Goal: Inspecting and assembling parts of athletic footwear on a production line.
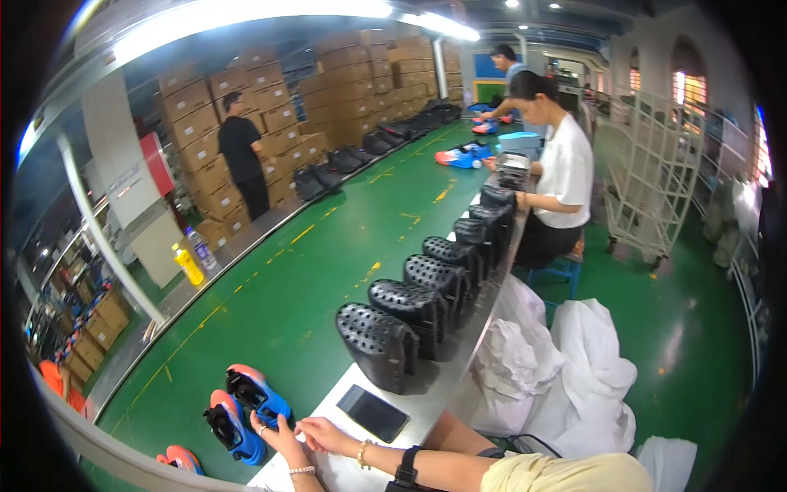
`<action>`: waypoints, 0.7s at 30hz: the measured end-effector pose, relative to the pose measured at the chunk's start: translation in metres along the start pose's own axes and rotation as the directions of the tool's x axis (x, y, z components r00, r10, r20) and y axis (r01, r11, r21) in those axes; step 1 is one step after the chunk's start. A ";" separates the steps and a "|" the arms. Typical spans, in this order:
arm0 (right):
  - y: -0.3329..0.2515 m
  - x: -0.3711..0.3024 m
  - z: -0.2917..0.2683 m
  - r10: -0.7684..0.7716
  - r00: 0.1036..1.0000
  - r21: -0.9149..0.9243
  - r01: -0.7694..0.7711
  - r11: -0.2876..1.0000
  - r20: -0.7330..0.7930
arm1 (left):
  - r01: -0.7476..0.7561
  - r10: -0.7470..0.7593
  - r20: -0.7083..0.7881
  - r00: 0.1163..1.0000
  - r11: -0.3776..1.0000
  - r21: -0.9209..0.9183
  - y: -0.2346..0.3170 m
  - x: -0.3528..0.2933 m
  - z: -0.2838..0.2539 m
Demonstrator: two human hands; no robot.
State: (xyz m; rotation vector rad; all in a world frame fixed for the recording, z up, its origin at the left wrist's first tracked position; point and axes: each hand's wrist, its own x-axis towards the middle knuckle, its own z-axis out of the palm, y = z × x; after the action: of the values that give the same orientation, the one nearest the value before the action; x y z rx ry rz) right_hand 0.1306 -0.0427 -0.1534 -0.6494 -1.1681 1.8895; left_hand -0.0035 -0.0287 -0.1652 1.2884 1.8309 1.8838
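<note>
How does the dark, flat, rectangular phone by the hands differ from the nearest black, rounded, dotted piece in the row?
Pose: the dark, flat, rectangular phone lies flat, while the black, rounded, dotted piece stands upright. Shape: the phone is thin with straight edges; the piece is bulky and curved. Surface: the phone looks plain; the piece is dotted on top. Both are dark.

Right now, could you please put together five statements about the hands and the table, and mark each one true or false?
1. The left hand and right hand are close together. True.
2. Black forms stand in a row along the green table. True.
3. The left hand grips one of those forms. False: it is near a blue and orange shoe.
4. A dark phone lies near the right hand. True.
5. Only one bottle stands across the table. False: a yellow bottle and a clear bottle do.
</note>
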 end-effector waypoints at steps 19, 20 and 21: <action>-0.004 -0.017 0.009 -0.074 0.995 -0.374 0.045 0.926 -0.064 | -0.089 0.099 -0.233 0.967 0.995 0.055 0.049 -0.010 -0.002; -0.003 -0.018 0.009 -0.074 0.995 -0.380 0.041 0.924 -0.073 | -0.066 0.051 -0.223 0.973 0.996 -0.059 0.043 -0.011 0.001; -0.005 -0.018 0.008 -0.112 0.990 -0.410 0.068 0.909 -0.084 | 0.042 -0.069 -0.136 0.988 0.980 -0.193 0.046 -0.013 0.006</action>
State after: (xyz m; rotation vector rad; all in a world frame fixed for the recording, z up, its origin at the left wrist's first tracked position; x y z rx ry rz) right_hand 0.1364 -0.0606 -0.1449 -0.8919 -1.5116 1.5226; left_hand 0.0274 -0.0427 -0.1312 1.0551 1.6822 2.1089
